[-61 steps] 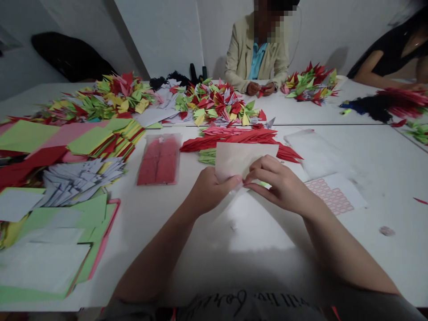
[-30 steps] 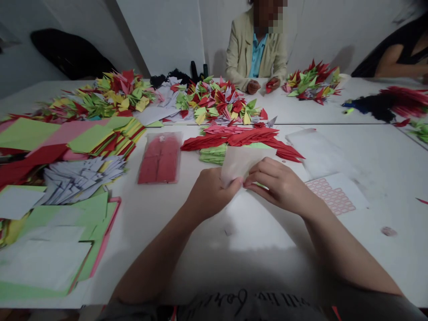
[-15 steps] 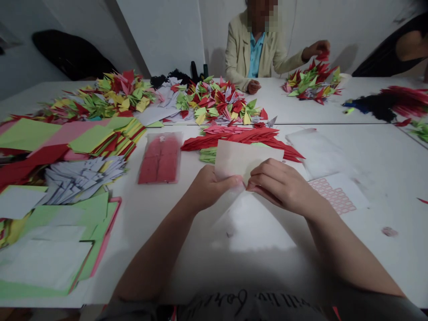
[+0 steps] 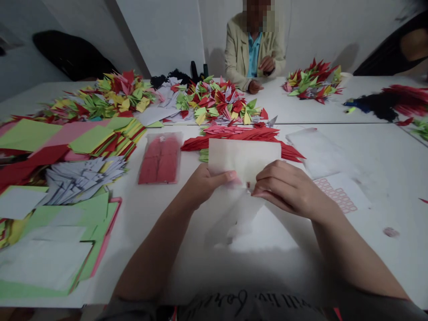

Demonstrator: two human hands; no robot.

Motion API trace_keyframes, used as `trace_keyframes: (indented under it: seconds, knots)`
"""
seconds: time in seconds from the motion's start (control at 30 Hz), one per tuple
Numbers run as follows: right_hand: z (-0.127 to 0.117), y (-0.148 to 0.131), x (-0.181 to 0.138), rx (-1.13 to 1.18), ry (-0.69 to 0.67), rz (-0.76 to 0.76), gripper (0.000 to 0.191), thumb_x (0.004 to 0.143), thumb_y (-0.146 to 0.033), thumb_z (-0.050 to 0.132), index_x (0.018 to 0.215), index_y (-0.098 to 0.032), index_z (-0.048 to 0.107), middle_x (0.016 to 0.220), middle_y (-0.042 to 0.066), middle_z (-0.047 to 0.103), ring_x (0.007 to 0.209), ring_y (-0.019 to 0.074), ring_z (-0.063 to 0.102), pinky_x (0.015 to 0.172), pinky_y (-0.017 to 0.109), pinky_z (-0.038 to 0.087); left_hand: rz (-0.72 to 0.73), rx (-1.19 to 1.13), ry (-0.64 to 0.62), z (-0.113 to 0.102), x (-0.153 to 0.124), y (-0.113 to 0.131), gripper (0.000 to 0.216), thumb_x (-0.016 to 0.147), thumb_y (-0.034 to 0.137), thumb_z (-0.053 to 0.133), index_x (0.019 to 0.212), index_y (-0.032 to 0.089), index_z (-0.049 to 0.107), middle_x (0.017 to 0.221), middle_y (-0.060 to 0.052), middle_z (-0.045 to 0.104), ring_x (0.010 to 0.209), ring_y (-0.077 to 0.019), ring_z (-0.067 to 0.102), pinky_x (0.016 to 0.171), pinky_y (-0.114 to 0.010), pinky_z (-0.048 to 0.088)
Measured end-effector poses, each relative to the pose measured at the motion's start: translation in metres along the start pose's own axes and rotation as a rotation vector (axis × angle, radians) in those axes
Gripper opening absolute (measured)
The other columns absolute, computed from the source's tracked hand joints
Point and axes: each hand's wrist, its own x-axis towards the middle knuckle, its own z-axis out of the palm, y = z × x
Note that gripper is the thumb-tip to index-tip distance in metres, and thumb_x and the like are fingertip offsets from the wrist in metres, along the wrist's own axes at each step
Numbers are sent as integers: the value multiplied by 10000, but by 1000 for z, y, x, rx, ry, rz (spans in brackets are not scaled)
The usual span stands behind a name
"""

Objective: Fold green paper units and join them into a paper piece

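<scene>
Above the table, my left hand [image 4: 209, 185] grips a pale, folded-looking paper sheet [image 4: 242, 156] by its lower left, thumb on the near face and the other fingers behind it. A small reddish mark or piece [image 4: 248, 184] shows at the sheet's lower edge. Beside that piece, my right hand [image 4: 284, 187] has its fingers pinched together; whatever is between the fingertips is too small to make out. Just behind the sheet lie folded red paper strips [image 4: 194, 141]. A clear packet of red paper [image 4: 158, 158] rests left of my left hand.
A sheet with red-outlined labels [image 4: 337, 194] and a translucent bag [image 4: 312, 145] lie right. Green paper sheets [image 4: 76, 218] and grey-white folded papers [image 4: 83, 178] fill the left. Colourful folded-paper piles [image 4: 220, 100] stand across the table. A co-worker [image 4: 254, 53] sits opposite.
The pale sheet has shifted slightly left and shows more of its face. My right hand has moved a little right, away from its edge. The co-worker's raised hand has drawn back from the pile.
</scene>
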Motion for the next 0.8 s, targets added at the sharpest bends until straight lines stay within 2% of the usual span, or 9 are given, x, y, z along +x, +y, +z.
trace_keyframes:
  seconds: [0.1,0.27,0.47,0.63,0.8]
  knots:
    - [1,4,-3,36,42,0,87,863,-201,606,950,-193,606,880,51,636,820,164,570,725,322,473,26,-1,36,-2,2,0,278,765,419,667,749,151,740,738,-44,700,637,-125,603,584,-206,447]
    - [2,6,-2,120,127,79,59,855,-221,619,913,-221,633,854,37,628,813,161,575,717,317,466,-14,-7,-16,0,2,-1,281,756,428,672,759,155,741,751,-45,701,641,-126,602,573,-201,441]
    - [-1,-1,4,267,64,180,45,862,-205,608,902,-196,625,841,42,625,833,157,571,725,302,469,-32,-32,-32,4,2,-2,277,768,425,658,782,161,738,723,-29,680,628,-112,583,571,-194,434]
    - [5,1,4,222,60,197,50,867,-227,597,903,-201,621,844,44,630,834,171,570,726,317,467,-36,-22,8,5,1,-3,299,728,444,691,803,155,718,757,-29,674,642,-122,587,575,-201,444]
    - [11,2,3,174,108,210,88,859,-260,612,931,-209,601,864,48,623,857,185,572,729,327,478,-10,9,-14,7,-4,-1,304,748,439,679,905,178,694,858,-30,687,739,-147,621,632,-221,481]
